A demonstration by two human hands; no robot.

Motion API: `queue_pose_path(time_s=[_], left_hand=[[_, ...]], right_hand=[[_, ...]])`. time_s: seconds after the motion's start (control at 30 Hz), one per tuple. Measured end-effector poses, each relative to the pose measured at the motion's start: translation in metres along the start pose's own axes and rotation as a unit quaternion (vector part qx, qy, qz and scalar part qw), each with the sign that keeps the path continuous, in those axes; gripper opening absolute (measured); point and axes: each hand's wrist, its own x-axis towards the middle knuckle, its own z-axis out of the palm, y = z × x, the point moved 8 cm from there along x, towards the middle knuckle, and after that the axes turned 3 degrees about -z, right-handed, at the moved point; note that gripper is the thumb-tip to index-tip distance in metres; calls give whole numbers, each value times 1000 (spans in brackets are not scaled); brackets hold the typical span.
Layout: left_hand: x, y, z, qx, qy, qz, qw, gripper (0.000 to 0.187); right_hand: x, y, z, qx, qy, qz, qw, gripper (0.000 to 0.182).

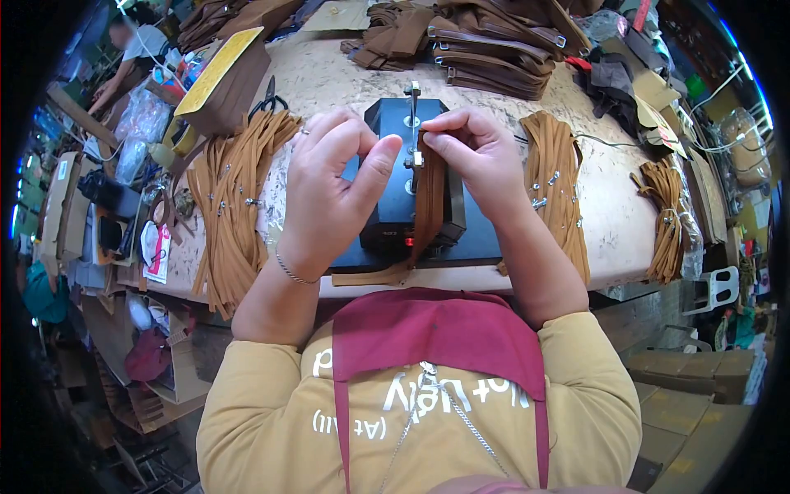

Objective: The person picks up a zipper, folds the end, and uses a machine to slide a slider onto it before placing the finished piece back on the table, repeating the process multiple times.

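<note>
Two hands are raised over the black machine (387,236) at the middle of your bench (321,78), one on either side of its upright metal part (415,103). Your right hand (479,156) is closed in a pinch: thumb and forefinger meet on the upper end of a dark brown strap (428,202), right beside that metal part. The strap runs from your fingertips down over the machine toward its near edge, close to a small red light (409,242). Your other right fingers are bent in behind the pinch, and the forearm slants up and inward from your right side.

Your left hand (336,181) is loosely curled on the machine's left, its back and thumb side toward the camera. The thumb sticks up and leans inward, with a narrow gap between it and the bent forefinger; you cannot tell from this view whether the folded fingers hold anything. A bracelet (295,272) circles that wrist, and the forearm rises almost upright.

A light tan strip (370,278) lies at the bench's near edge, in front of the machine. One spread of tan straps (222,198) lies beyond your left forearm, another bunch (553,156) beside your right, and scissors (267,103) rest near the left spread.
</note>
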Motion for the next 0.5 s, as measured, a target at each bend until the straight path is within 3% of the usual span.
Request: queue_pose_path(time_s=[0.4,0.5], left_hand=[[1,2,2,25,-23,39,999,20],[5,8,3,11,5,6,1000,16]], right_hand=[[10,-17,1,-9,-3,-15,1000,9],[-2,-39,5,-9,-21,-39,999,10]])
